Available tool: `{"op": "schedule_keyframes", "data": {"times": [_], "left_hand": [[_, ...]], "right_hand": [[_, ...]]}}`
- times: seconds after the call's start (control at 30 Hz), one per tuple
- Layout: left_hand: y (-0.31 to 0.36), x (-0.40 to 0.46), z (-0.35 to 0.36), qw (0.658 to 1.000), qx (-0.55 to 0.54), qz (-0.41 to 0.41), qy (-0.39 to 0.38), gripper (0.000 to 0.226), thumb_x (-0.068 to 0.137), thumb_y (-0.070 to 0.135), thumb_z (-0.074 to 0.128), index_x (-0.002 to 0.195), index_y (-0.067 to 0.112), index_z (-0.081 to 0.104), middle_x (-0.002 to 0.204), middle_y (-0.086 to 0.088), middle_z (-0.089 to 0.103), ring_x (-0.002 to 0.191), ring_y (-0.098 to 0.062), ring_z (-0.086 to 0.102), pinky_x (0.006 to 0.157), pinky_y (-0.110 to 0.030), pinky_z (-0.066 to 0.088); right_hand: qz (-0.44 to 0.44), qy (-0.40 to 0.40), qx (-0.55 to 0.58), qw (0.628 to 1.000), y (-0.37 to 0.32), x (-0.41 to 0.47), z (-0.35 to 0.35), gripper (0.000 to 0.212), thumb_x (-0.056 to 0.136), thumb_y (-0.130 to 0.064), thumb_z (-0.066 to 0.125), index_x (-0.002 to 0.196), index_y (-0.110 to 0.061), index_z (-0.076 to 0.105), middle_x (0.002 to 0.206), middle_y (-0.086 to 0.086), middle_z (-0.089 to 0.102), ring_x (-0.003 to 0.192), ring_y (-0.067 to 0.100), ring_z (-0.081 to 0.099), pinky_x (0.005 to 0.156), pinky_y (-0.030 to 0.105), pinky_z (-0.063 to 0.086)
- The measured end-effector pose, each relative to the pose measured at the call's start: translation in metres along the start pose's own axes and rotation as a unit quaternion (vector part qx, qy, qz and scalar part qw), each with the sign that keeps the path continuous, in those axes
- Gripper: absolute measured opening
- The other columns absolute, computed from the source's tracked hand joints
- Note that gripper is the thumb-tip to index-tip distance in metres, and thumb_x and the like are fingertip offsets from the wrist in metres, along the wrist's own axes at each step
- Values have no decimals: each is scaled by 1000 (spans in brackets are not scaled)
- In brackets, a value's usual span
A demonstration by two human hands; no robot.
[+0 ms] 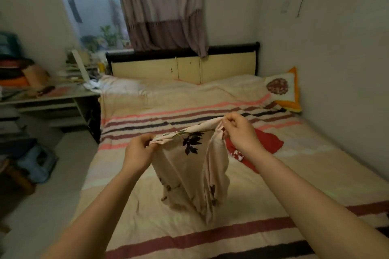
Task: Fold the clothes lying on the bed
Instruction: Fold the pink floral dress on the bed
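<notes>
Head view: my left hand [137, 150] and right hand [239, 130] each pinch the floral garment's [189, 166] top edge above the bed [147, 212].

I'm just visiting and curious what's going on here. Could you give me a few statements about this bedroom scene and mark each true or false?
1. Both hands, left hand and right hand, grip the floral garment. True.
2. The floral garment lies flat on the bed. False: it is lifted by its top edge and hangs down, its bottom reaching the bed.
3. A red garment lies on the bed behind the right hand. True.
4. The pillow sits beside the desk. False: it is at the far right corner, by the wall.
</notes>
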State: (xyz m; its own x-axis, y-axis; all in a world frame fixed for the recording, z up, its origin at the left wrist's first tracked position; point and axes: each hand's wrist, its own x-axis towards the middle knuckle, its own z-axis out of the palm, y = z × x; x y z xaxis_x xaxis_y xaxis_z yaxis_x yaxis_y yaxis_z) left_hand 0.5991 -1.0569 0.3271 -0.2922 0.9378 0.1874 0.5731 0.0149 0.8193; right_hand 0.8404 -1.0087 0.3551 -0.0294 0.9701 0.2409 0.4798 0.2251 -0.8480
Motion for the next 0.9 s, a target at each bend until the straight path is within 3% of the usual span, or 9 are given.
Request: {"op": "schedule_keyframes", "data": {"times": [0.13, 0.23, 0.3, 0.43, 0.53, 0.67, 0.8, 0.9], "left_hand": [[33, -14, -39, 999, -12, 31, 0, 17, 90, 8, 57, 80, 13, 70, 78, -8, 67, 75, -23, 58, 66, -34, 43], [49, -30, -62, 998, 2, 52, -24, 15, 90, 12, 58, 86, 9, 71, 82, -14, 68, 77, -28, 59, 69, -40, 48], [55, -43, -76, 996, 10, 51, -67, 13, 89, 13, 60, 86, 10, 72, 82, -15, 68, 75, -28, 60, 68, -36, 47], [66, -78, -93, 984, 36, 52, -164, 7, 82, 13, 69, 77, 12, 72, 79, -11, 69, 83, -29, 64, 79, -42, 53], [74, -112, -87, 974, 30, 58, -215, 2, 80, 14, 70, 80, 14, 72, 80, -6, 71, 81, -20, 66, 76, -30, 55], [73, -140, -63, 973, 11, 84, -214, 3, 79, 18, 71, 82, 18, 72, 76, -2, 71, 70, -8, 66, 65, -23, 54], [67, -147, -47, 975, -3, 84, -206, 11, 76, 25, 75, 80, 16, 71, 79, -7, 72, 74, -17, 68, 72, -34, 58], [74, -150, -43, 972, -51, 98, -206, 12, 75, 20, 76, 80, 12, 69, 76, -5, 71, 73, -15, 69, 73, -31, 59]], "right_hand": [[-57, 14, -22, 998, -54, -18, -30, 10, 96, -22, 47, 91, -17, 53, 65, -10, 47, 59, 4, 43, 53, 22, 32], [-85, 12, -38, 996, -86, -41, -49, 14, 96, -24, 47, 89, -14, 55, 64, -7, 47, 57, 7, 44, 51, 22, 32], [-99, 4, -35, 994, -104, -56, -58, 15, 97, -25, 47, 87, -18, 54, 66, -5, 49, 59, 9, 46, 53, 23, 34], [-115, -14, 7, 993, -124, -78, -69, 20, 98, -24, 44, 78, -25, 49, 70, -2, 50, 66, 14, 48, 63, 32, 41], [-86, -37, 71, 993, -130, -89, -68, 23, 99, -23, 41, 77, -24, 49, 76, 0, 51, 69, 15, 48, 63, 31, 39], [-64, -77, 152, 983, -135, -100, -68, 25, 100, -16, 39, 76, -19, 48, 74, 2, 50, 67, 16, 47, 60, 27, 39], [-65, -125, 198, 970, -138, -110, -76, 25, 100, -11, 37, 77, -16, 45, 69, 0, 46, 58, 9, 45, 53, 20, 38], [-72, -165, 174, 968, -137, -114, -83, 23, 99, -10, 39, 79, -16, 48, 68, -1, 48, 56, 8, 46, 54, 19, 40]]}}
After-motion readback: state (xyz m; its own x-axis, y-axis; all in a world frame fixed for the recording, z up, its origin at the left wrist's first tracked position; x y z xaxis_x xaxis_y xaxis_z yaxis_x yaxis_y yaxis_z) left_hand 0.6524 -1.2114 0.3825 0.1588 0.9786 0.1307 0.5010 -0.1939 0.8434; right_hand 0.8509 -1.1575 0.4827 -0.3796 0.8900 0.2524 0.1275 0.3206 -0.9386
